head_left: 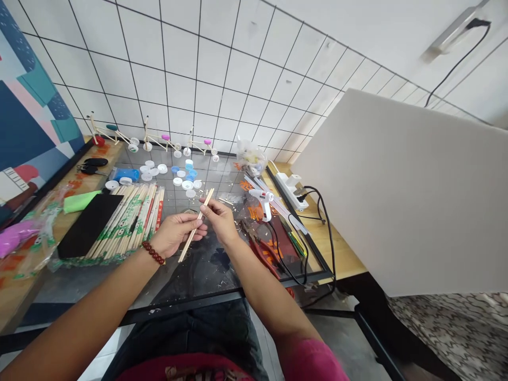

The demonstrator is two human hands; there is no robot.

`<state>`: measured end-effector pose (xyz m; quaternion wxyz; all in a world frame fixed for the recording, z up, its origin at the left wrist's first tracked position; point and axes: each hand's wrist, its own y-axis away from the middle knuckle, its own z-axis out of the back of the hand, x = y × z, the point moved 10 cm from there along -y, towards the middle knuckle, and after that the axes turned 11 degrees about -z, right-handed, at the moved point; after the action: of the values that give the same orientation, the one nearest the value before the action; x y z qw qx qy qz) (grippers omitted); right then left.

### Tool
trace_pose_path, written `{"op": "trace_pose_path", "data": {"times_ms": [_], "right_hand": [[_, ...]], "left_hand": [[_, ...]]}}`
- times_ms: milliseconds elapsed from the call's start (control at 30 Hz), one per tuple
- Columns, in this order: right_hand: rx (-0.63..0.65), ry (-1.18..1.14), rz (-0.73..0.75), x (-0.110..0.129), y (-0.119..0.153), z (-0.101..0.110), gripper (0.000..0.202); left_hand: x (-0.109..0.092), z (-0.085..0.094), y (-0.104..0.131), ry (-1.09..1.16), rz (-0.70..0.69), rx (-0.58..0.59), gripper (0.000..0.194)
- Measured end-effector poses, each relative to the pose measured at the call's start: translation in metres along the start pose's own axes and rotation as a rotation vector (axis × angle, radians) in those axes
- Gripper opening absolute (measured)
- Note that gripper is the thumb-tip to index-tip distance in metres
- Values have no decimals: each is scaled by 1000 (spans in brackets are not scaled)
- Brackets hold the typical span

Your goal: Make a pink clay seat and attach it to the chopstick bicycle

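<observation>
A pair of wooden chopsticks (187, 247) slants above the dark glass tabletop, gripped by both hands. My left hand (178, 233), with a beaded bracelet at the wrist, has its fingers closed around the middle of the pair. Near the upper end, my right hand (220, 216) pinches the same chopsticks between thumb and fingers. Just left of my left hand lies a pack of wrapped chopsticks (126, 222), partly covered by a black sheet (89, 225). Beyond the hands are several white and blue bottle caps (187, 184).
On the right are a white glue gun (262, 203), clear glue sticks (283, 206), red-handled pliers (264, 254) and a power strip (291, 186) with black cables. Small stick-built bicycle models (159, 138) stand along the tiled wall. A large white board (400, 185) rises at right.
</observation>
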<state>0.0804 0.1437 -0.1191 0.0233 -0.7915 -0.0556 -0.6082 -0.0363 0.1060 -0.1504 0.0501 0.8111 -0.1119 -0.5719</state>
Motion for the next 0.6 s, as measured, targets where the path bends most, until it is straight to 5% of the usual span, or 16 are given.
{"op": "trace_pose_path", "data": {"times_ms": [600], "right_hand": [[-7,15,-17,-2,2,1,35]], "left_hand": [[3,-1,0,-6,0,19,13]]}}
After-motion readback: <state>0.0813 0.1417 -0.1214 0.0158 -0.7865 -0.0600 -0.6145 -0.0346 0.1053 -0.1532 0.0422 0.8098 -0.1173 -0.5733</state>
